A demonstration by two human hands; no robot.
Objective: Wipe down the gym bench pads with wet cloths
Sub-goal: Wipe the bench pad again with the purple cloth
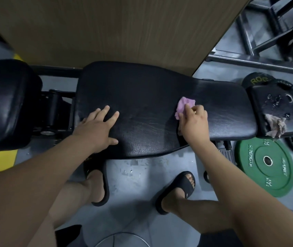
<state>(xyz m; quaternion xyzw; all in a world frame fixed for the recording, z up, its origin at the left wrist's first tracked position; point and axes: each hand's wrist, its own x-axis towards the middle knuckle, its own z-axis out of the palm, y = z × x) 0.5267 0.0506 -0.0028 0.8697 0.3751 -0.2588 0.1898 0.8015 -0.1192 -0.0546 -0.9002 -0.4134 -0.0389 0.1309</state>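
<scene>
Nearest, black slides are planted on the grey floor, with a green bumper plate lying flat to the right. Beyond them, the left hand is laid flat, fingers spread, on the long back pad. A pink cloth is pinched in the right hand and pressed onto the pad's narrower right part. Wiping of this pad seems under way; strokes toward its far edge are probably called for next.
</scene>
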